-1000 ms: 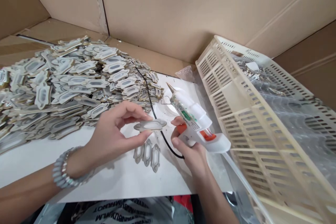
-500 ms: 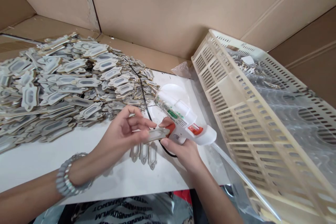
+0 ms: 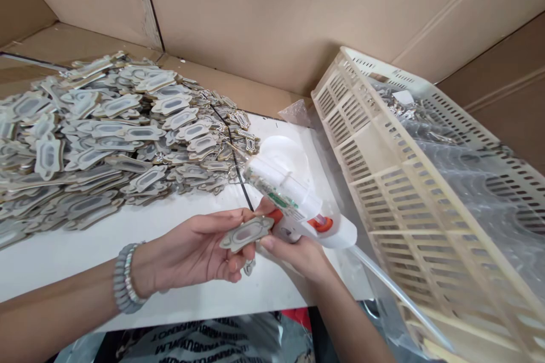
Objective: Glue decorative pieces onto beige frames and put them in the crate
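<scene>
My left hand (image 3: 200,249) is closed on a small flat ornate plaque (image 3: 246,233), gripped by its edge and tilted face up. Right beside it, my right hand (image 3: 298,249) grips a white hot glue gun (image 3: 293,195) with an orange trigger. The gun's nozzle points up and left toward the pile, and a clear glue stick (image 3: 395,292) sticks out of its back. A large heap of the same plaques (image 3: 97,130) covers the left of the white table (image 3: 76,238). More plaques lie under my left fingers, mostly hidden.
A cream slotted plastic crate (image 3: 383,181) lined with clear plastic stands tilted at the right. Cardboard walls (image 3: 264,11) close off the back. A black cord (image 3: 236,164) runs across the table from the pile. A white dish (image 3: 285,150) lies behind the gun.
My left hand has turned palm up and dropped nearer, tilting the plaque's face toward me. The glue gun has shifted slightly, its nozzle now further left.
</scene>
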Tool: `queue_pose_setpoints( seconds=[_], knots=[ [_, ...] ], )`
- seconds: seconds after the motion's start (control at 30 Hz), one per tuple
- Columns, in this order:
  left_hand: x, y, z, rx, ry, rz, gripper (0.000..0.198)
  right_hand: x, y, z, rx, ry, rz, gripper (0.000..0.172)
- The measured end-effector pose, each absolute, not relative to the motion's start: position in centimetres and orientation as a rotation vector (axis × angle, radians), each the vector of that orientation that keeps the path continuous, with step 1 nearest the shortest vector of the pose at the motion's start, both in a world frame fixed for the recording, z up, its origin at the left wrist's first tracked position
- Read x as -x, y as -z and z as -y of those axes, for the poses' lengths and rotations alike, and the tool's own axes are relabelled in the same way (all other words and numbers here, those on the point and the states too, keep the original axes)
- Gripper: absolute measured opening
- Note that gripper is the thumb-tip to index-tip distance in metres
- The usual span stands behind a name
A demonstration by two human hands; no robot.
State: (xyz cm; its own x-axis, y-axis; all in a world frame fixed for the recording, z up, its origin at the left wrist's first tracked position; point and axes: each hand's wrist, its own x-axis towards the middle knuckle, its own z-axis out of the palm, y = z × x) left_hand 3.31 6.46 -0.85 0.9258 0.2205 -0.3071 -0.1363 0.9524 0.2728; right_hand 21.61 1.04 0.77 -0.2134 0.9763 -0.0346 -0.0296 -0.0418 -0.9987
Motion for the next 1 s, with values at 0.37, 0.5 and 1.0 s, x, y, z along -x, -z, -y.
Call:
queue_pose_setpoints(
  seconds=[0.37,0.5,1.0],
  knots=[
    [-0.5,-1.8,-9.9,-1.118,-0.554,-0.381,0.059,-22.8,1.2,-0.9,1.114,-1.101,1.099,0.043],
    [-0.1,-1.7,-10.4,-1.572,-0.740,-0.467,0.072,-22.7,1.3,-0.8,1.142,-1.126,1.140,0.043],
    [-0.7,-1.4,-10.1,-1.610,-0.622,-0.505,0.070,-22.2,1.0,-0.8,1.135,-1.134,1.151,0.044]
  ],
)
